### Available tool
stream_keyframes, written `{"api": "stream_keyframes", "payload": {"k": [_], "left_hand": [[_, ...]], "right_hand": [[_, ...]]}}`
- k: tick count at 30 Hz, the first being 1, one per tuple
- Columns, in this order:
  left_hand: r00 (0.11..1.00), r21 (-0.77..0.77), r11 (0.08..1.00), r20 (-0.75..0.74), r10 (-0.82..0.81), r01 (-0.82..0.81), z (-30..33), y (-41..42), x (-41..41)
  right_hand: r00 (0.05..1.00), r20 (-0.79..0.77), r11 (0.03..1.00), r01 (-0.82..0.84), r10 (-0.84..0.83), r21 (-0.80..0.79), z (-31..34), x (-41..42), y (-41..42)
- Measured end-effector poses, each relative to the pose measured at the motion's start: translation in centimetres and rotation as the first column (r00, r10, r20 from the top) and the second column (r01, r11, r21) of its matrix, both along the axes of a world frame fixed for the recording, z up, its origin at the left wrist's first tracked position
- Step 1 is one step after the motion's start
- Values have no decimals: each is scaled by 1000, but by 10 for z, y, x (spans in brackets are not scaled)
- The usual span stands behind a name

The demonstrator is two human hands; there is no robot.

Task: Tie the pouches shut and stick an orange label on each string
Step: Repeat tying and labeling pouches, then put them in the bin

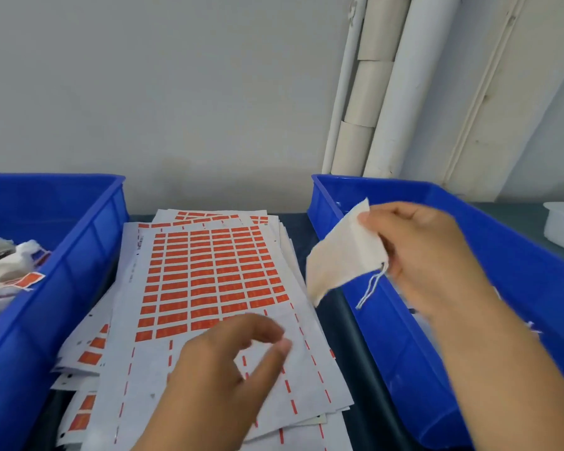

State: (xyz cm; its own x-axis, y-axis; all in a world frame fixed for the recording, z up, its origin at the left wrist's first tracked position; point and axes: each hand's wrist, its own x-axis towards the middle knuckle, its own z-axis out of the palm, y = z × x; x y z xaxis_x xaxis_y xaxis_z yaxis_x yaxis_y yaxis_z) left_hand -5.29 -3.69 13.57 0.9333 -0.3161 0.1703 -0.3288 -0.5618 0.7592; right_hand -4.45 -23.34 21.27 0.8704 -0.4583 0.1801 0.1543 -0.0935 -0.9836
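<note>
A pouch (pixel 342 252) was pinched by the right hand (pixel 430 255) beside the label sheet (pixel 209 271). Above the sheet, the left hand (pixel 228 362) hovered, loosely curled, empty. The dangling string (pixel 370 288) could be missed, probably leaving the pouch untied.

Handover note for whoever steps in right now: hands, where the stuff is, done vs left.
Right hand pinches a pouch above the right blue bin's near edge; its string hangs loose, untied, no label on it.
Left hand hovers open over the top label sheet, holding nothing.
Done: tied, labelled pouches lie in the left blue bin.
Left: tie this pouch, peel an orange label, stick it on the string. How many pouches remain in the right bin cannot be seen.
</note>
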Motion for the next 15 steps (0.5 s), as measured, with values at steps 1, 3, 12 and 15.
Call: {"api": "stream_keyframes", "payload": {"k": [1, 3, 12, 15], "left_hand": [[998, -76, 997, 56, -20, 24, 8, -1, -6], [987, -129, 990, 156, -43, 63, 13, -1, -13], [990, 54, 990, 55, 126, -129, -28, -3, 8], [990, 79, 988, 47, 130, -133, -35, 4, 14]], "right_hand": [[1000, -11, 1000, -7, 7, 23, -11, -1, 15], [998, -49, 997, -31, 34, 76, -32, -2, 41], [977, -208, 977, 2, 43, 212, -94, 22, 76], [978, -206, 975, 1, 46, 223, -103, 29, 71]]}}
